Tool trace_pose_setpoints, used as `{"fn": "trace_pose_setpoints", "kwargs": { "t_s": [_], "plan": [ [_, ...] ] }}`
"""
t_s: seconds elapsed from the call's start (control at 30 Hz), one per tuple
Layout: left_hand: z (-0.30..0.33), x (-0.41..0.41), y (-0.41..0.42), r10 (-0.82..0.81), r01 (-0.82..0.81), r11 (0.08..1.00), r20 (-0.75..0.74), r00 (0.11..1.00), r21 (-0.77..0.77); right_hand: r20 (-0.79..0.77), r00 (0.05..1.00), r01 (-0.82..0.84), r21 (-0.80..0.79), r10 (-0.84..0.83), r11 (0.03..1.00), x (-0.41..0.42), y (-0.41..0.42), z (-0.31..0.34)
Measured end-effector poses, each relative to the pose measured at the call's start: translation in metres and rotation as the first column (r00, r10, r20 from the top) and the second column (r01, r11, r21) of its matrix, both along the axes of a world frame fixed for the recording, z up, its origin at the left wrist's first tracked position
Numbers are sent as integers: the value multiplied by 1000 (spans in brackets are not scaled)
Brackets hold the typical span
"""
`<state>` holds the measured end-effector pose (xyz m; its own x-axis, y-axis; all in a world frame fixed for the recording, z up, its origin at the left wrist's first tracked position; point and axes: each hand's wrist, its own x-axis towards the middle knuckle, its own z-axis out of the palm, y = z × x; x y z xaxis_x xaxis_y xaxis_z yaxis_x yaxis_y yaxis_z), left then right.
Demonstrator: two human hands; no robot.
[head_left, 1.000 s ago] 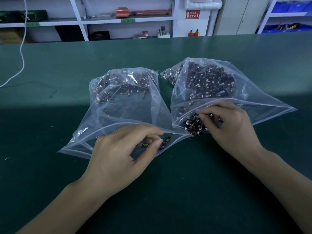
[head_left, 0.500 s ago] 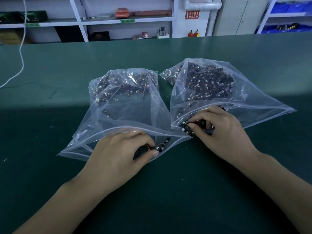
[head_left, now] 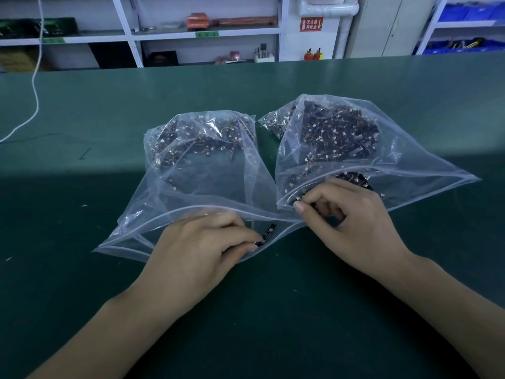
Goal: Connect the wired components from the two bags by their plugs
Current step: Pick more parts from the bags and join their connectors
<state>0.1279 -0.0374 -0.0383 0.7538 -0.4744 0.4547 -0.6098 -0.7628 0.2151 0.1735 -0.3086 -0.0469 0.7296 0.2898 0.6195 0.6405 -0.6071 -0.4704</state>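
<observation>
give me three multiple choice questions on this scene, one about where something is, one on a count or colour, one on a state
1. Where is the white cord?
A. far left of the table
B. inside the right bag
C. under the right hand

2. How many clear bags hold parts?
A. one
B. two
C. four

3. What is the left hand doing?
A. lying flat and idle
B. pinching a black part at a bag's mouth
C. holding the cord

Answers:
1 A: it runs down onto the green table at far left.
2 B: left bag and right bag.
3 B: its fingertips close on the black part.
</observation>
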Motion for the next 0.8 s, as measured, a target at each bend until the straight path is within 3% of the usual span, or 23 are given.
{"fn": "trace_pose_setpoints", "kwargs": {
  "t_s": [0.33, 0.57, 0.8],
  "plan": [
    [0, -4, -10, -28, 74, 929, 129, 991, -363, 70, 986, -151, 26, 149, 988, -7, 2, 6],
    [1, -10, -16, -93, 86, 839, 15, 996, -538, 78, 949, -306, -9, 306, 952, -7, 3, 2],
    [1, -13, -18, -101, 72, 806, -16, 995, -587, 139, 943, -312, 41, 304, 949, -7, 3, -2]
  ]
}}
